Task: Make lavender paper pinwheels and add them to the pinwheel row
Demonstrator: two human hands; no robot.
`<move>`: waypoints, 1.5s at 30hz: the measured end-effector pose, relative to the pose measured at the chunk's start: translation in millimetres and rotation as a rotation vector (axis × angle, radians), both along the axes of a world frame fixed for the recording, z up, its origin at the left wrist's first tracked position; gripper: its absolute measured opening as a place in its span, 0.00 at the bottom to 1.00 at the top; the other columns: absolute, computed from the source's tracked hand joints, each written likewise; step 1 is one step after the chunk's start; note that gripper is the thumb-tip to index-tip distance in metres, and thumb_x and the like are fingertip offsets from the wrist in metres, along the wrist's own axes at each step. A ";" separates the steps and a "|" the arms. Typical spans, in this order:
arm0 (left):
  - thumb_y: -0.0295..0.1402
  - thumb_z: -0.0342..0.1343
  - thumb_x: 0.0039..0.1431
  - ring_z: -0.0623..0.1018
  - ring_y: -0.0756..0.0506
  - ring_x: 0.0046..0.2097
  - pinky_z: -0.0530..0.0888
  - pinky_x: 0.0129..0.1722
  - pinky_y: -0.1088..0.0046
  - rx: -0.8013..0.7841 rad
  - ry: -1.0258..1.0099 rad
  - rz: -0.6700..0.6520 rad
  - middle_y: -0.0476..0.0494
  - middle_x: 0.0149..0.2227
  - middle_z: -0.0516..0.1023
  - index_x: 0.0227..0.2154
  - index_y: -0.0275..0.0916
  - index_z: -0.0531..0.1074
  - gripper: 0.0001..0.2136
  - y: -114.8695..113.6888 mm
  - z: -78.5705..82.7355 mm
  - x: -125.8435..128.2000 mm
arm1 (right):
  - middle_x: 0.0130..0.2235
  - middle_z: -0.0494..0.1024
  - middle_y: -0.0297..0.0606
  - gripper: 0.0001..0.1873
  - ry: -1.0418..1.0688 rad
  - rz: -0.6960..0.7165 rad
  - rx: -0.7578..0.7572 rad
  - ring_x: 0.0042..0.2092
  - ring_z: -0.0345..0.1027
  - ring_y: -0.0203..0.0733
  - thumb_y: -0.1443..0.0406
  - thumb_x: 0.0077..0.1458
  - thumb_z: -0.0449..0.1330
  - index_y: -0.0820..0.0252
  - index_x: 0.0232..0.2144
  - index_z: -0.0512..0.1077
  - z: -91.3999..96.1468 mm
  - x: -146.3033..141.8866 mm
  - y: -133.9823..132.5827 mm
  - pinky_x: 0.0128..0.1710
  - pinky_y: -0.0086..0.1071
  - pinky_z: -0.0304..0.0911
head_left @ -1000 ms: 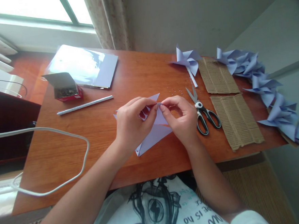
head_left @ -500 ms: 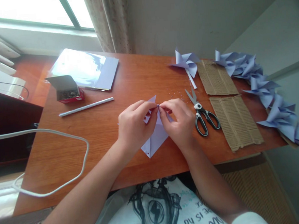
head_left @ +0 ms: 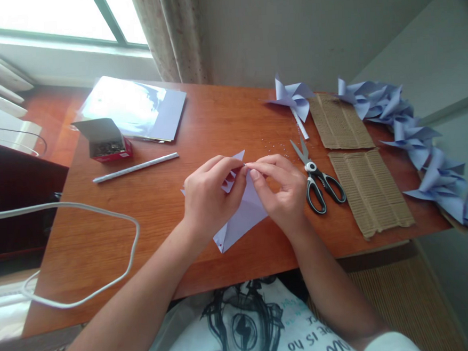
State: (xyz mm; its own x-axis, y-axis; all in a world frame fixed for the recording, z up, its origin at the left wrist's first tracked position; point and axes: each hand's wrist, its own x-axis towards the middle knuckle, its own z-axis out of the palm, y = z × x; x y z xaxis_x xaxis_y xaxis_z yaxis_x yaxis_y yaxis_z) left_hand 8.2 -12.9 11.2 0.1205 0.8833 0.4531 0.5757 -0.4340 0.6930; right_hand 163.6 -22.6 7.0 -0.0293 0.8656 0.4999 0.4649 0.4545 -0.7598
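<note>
My left hand (head_left: 215, 190) is closed in a pinch, thumb and forefinger meeting on something tiny and dark that I cannot make out. Against those fingertips rests the forefinger of my right hand (head_left: 280, 185), its thumb curled just below. Under both hands is a pale lilac paper sheet (head_left: 243, 217), cut and creased, with small holes near its lower corner; its middle is partly covered by my fingers. Right of my hands lie black-and-white scissors (head_left: 313, 175), blades spread. Tiny beads (head_left: 274, 145) are scattered beyond my right hand.
A paper pinwheel (head_left: 292, 97) on a white stick lies at the back. Two cardboard pieces (head_left: 369, 190) and several pinwheels (head_left: 438, 174) line the right. Leftward are a rolled paper stick (head_left: 137, 167), an open red box (head_left: 110, 149), a plastic-sleeved paper stack (head_left: 169, 113) and a white cable (head_left: 136, 230).
The paper has turned slightly, its lower corner swinging left. My right fingertips have shifted a little and the forefinger is straighter. My left hand keeps its pinch.
</note>
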 end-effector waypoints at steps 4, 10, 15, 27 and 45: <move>0.31 0.59 0.62 0.74 0.51 0.29 0.70 0.32 0.76 -0.013 -0.068 -0.036 0.49 0.28 0.78 0.30 0.38 0.75 0.05 0.6 0.8 0.0 | 0.38 0.81 0.35 0.08 0.273 0.136 -0.249 0.41 0.75 0.41 0.66 0.62 0.61 0.52 0.38 0.82 3.9 5.9 3.2 0.41 0.35 0.71; 0.31 0.60 0.62 0.75 0.51 0.28 0.71 0.30 0.76 -0.125 -0.232 -0.124 0.47 0.28 0.79 0.31 0.37 0.76 0.05 1.2 0.5 -0.5 | 0.38 0.82 0.33 0.05 0.543 0.264 -0.541 0.40 0.75 0.39 0.61 0.60 0.64 0.52 0.37 0.81 -1.3 15.2 9.2 0.42 0.33 0.72; 0.30 0.60 0.62 0.76 0.50 0.29 0.73 0.32 0.75 -0.179 -0.269 -0.136 0.46 0.28 0.80 0.32 0.36 0.78 0.05 0.9 0.7 -0.3 | 0.38 0.83 0.33 0.06 0.529 0.251 -0.554 0.39 0.75 0.38 0.60 0.56 0.68 0.53 0.37 0.80 -2.9 13.8 10.1 0.40 0.33 0.72; 0.27 0.62 0.58 0.77 0.51 0.29 0.74 0.31 0.76 -0.211 -0.313 -0.145 0.48 0.29 0.80 0.32 0.37 0.77 0.01 3.6 -4.2 1.5 | 0.37 0.82 0.31 0.05 0.552 0.224 -0.518 0.40 0.76 0.37 0.62 0.55 0.69 0.53 0.36 0.80 -3.7 11.1 10.9 0.43 0.32 0.72; 0.24 0.58 0.60 0.76 0.50 0.31 0.73 0.33 0.75 -0.081 -0.174 -0.223 0.47 0.30 0.78 0.33 0.36 0.76 0.03 0.6 5.2 0.4 | 0.30 0.76 0.29 0.08 0.594 0.206 -0.532 0.32 0.68 0.33 0.60 0.54 0.70 0.57 0.31 0.76 -0.9 9.4 10.8 0.36 0.29 0.67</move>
State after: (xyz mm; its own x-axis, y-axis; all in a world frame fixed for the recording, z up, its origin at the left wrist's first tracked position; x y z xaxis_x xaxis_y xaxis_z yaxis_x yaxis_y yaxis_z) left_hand 8.7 -12.4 16.3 0.2421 0.8778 0.4134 0.3414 -0.4759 0.8106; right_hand 173.0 -11.8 6.1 -0.0727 0.9973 0.0066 -0.1359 -0.0034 -0.9907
